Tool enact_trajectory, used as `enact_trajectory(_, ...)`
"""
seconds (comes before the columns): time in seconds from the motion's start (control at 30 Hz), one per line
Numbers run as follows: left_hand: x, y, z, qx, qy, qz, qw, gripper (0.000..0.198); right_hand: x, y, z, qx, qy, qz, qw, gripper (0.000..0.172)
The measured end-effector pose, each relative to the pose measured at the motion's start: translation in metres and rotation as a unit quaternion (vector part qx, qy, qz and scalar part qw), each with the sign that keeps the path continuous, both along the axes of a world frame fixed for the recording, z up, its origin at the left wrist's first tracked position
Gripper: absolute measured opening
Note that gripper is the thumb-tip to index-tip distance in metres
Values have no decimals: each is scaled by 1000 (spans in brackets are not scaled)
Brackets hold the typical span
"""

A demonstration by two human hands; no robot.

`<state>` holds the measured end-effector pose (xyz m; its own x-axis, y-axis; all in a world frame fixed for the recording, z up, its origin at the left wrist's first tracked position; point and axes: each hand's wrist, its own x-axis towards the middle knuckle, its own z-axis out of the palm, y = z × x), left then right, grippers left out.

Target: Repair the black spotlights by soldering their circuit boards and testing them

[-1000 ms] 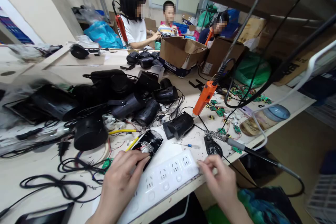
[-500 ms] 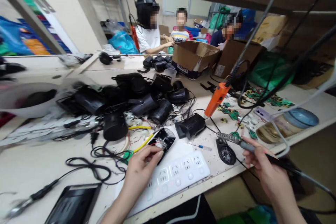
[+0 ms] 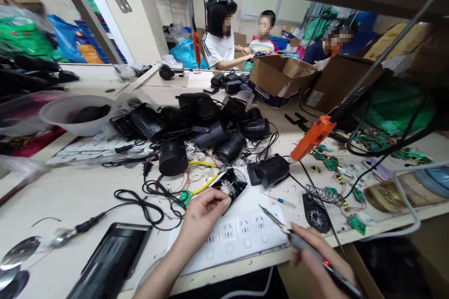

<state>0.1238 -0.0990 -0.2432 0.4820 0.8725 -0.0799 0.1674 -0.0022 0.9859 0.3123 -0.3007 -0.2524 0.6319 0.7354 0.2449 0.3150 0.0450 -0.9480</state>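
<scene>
My right hand (image 3: 315,254) is closed around a soldering iron (image 3: 301,240), its bare tip pointing up and left above the white power strip (image 3: 242,229). My left hand (image 3: 206,210) pinches thumb and fingers together at the near edge of an open black housing (image 3: 234,186). Thin red wires and a clear domed part show in that housing; what lies between the fingertips is hidden. To the right, the coiled iron holder (image 3: 321,192) stands on its black base (image 3: 315,215). A small blue-handled screwdriver (image 3: 280,201) lies between the housing and the holder.
An orange electric screwdriver (image 3: 312,138) hangs over the bench beside a black lamp housing (image 3: 270,170). Black housings with cords (image 3: 210,135) are heaped behind. Green circuit boards (image 3: 331,163) and a jar (image 3: 393,191) are at right. Co-workers (image 3: 224,49) sit beyond the cardboard box (image 3: 277,81).
My right hand has drawn the soldering iron out of the coiled holder and brought it left, over the power strip. My left hand stays at the open housing. The view has turned left.
</scene>
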Motion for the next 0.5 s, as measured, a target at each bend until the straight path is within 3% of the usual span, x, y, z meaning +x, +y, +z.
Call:
enact_trajectory(0.17, 1, 0, 1, -54, -18, 7, 998, 27, -46, 50, -11, 45, 74, 33, 996, 30)
enact_trajectory(0.5, 2, 2, 6, -106, -32, 9, 994, 29, -50, 64, -6, 53, 18, 72, 996, 27)
